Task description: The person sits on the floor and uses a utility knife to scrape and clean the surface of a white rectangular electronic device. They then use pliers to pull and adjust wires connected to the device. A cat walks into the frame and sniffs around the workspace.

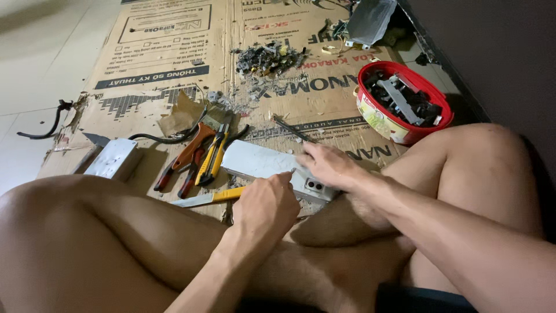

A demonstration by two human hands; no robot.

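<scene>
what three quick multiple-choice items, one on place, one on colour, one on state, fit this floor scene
1. Where is the tub of parts?
A. on the cardboard, beside the person's right knee
B. on the person's lap
C. on the tiled floor left of the cardboard

2. What colour is the tub?
A. blue
B. red
C. green

3. What are the hands doing?
A. both rest on the knees
B. both are on the grey box
C. one lifts the pliers

Key:
1 A, it sits on the cardboard's right side next to the knee.
2 B, its rim and wall are red.
3 B, the left hand and right hand both touch the box, while the pliers lie untouched beside it.
</scene>
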